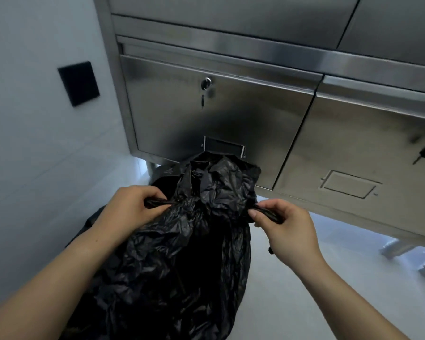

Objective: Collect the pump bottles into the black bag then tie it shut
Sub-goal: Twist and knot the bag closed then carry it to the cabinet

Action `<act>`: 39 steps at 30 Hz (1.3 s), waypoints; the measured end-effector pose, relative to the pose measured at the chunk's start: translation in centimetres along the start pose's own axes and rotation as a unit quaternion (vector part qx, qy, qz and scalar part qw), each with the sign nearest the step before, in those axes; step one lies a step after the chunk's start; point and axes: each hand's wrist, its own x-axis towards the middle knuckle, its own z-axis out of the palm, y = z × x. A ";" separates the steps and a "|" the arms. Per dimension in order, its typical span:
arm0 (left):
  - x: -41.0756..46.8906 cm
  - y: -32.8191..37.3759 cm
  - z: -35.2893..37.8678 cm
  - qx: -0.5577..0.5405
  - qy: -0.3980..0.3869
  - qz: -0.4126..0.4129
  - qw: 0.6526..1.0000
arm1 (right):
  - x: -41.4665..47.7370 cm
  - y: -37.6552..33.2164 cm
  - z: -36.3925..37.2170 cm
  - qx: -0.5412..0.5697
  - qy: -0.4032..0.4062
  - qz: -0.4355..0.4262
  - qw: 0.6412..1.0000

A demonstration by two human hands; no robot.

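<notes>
Plastic, black and crumpled, fills the middle of the head view, the only view given: the black bag (pixel 182 253) is seen standing on the pale floor (pixel 292 303) just in front of a steel cabinet (pixel 219 114), with its gathered mouth bunched upward between the two hands; the left hand (pixel 130 207) is clenched on a twisted strand of the bag's rim at the left, and the right hand (pixel 287 227) is pinched, thumb against fingers, on a second twisted strand at the right; the two strands are held apart and no knot is seen yet; no pump bottles are visible, and whether they lie inside cannot be told, though the collecting is judged finished and the tying to be the step in hand; the film is judged thin, soft and somewhat slippery, easily torn if jerked, so the twisted ends are the proper places to be gripped, close to the neck, where the plastic is thickest; a bulging body suggests some weight, which would be better left resting on the floor while the strands are crossed; keys are seen hanging in the cabinet locks behind.
</notes>
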 end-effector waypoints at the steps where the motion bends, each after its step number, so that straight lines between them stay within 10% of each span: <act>1: 0.0 -0.1 -0.9 0.003 0.032 -0.011 0.999 | 0.4 -0.7 0.5 0.007 0.000 -0.012 1.000; 10: -1.5 -0.7 -5.3 -0.264 0.126 -0.114 0.949 | 2.9 -2.5 3.1 0.109 -0.059 -0.037 0.992; 19: -3.2 -4.0 -3.4 -0.287 0.155 -0.234 0.916 | 4.0 2.9 -0.5 0.095 -0.044 0.052 0.993; 39: -0.7 5.9 -4.9 -0.311 0.202 -0.068 0.926 | 2.3 -4.2 -0.1 0.069 -0.083 -0.205 0.973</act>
